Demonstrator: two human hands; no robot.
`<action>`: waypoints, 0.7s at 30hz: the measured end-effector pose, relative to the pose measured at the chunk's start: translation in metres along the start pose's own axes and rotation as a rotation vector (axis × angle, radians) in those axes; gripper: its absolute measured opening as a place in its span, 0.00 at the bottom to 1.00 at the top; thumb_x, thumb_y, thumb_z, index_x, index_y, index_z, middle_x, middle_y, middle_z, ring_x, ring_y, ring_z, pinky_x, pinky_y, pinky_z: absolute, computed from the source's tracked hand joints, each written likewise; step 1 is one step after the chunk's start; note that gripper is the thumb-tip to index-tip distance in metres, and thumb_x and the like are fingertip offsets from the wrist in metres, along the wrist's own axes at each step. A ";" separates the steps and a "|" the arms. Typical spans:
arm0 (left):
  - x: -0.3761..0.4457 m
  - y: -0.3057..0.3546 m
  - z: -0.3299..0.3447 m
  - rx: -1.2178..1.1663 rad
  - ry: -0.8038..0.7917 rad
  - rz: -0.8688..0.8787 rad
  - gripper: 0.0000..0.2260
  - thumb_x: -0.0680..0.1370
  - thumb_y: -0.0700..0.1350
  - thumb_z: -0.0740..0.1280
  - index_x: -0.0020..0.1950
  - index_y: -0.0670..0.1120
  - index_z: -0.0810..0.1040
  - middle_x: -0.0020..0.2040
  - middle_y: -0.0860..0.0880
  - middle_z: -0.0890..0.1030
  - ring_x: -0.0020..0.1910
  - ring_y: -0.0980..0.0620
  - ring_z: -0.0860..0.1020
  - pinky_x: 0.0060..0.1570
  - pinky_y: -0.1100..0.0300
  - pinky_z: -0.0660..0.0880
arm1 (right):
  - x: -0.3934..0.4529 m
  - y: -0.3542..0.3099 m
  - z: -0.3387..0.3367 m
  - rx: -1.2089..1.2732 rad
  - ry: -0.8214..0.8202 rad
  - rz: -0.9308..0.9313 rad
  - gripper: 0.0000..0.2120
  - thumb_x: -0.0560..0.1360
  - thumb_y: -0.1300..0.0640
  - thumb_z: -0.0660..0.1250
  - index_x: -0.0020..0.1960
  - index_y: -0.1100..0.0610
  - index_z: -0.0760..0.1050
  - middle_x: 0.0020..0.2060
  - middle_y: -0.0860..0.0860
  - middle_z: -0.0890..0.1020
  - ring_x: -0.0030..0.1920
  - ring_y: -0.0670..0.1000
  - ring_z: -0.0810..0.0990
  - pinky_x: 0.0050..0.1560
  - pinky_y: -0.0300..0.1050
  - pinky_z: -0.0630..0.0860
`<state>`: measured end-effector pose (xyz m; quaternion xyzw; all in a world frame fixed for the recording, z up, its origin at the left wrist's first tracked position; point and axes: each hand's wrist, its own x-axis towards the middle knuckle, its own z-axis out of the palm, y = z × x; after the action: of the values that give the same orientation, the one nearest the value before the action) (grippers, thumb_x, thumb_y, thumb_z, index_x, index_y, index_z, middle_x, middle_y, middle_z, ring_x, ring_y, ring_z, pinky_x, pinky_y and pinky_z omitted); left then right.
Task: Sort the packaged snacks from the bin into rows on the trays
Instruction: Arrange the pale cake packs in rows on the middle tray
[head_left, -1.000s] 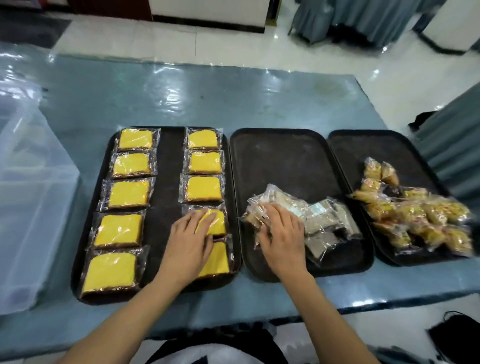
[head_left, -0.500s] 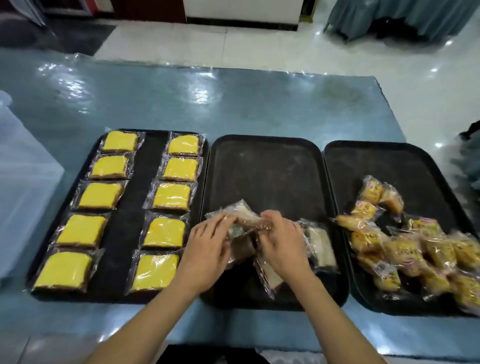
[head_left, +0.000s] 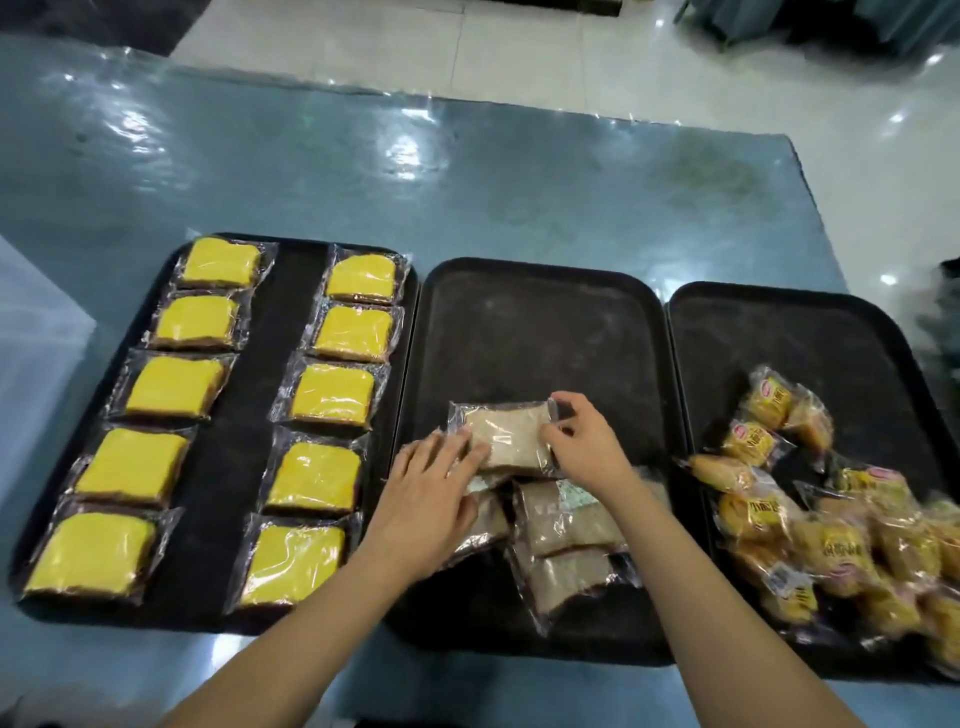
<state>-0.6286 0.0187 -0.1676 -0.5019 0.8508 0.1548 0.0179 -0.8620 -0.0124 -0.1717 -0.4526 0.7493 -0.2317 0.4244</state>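
3 black trays stood side by side on a blue table (head_left: 467, 197) covered with glossy plastic film.

Left tray (head_left: 291, 291): 10 yellow cake packets (head_left: 332, 400) lay flat in clear wrap, arranged in 2 rows of 5, with a bare strip of tray between the rows.

Middle tray (head_left: 540, 332): the far half was bare. A loose heap of brown packets (head_left: 561, 525) sat at the near end, overlapping one another. 1 brown packet (head_left: 506, 434) lay flat at the far edge of that heap, resting partly on the tray surface.

Left hand (head_left: 431, 493): fingers extended and nearly straight, laid over the near-left corner of the brown packet and the wrapper beneath it. No grasp was evident; the hand was pressing flat.

Right hand (head_left: 587, 447): thumb and forefinger pinched the right-hand edge of the same brown packet, with the other fingers curled behind.

Right tray (head_left: 779, 332): an unsorted pile of orange wrapped snacks (head_left: 831, 530) with printed labels occupied the near-right portion; the far-left portion was bare. The pile's right side was blurred.

A translucent bin (head_left: 36, 364) was visible at the left margin, just beside the left tray. Its contents could not be determined.
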 end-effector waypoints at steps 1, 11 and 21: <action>0.001 0.000 0.001 -0.014 0.018 -0.003 0.25 0.81 0.55 0.58 0.78 0.56 0.62 0.80 0.51 0.62 0.77 0.43 0.62 0.76 0.47 0.55 | -0.001 0.002 0.000 0.036 -0.025 0.014 0.19 0.78 0.54 0.69 0.68 0.46 0.71 0.46 0.48 0.82 0.41 0.47 0.82 0.41 0.42 0.76; 0.076 0.032 -0.017 -0.037 0.056 0.045 0.25 0.82 0.54 0.55 0.80 0.54 0.61 0.78 0.49 0.65 0.76 0.42 0.62 0.75 0.46 0.58 | 0.005 0.012 -0.017 0.217 0.218 0.200 0.05 0.75 0.55 0.73 0.47 0.54 0.78 0.39 0.51 0.84 0.42 0.54 0.86 0.53 0.58 0.82; 0.116 0.077 0.032 0.026 -0.118 0.231 0.24 0.82 0.56 0.53 0.77 0.50 0.66 0.73 0.51 0.70 0.71 0.46 0.67 0.71 0.48 0.61 | 0.081 0.025 -0.068 -0.553 -0.020 -0.605 0.17 0.76 0.62 0.66 0.63 0.53 0.80 0.61 0.50 0.82 0.62 0.54 0.78 0.64 0.53 0.72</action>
<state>-0.7560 -0.0359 -0.2007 -0.3903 0.9023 0.1741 0.0566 -0.9507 -0.0738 -0.1882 -0.7518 0.6123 -0.1314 0.2065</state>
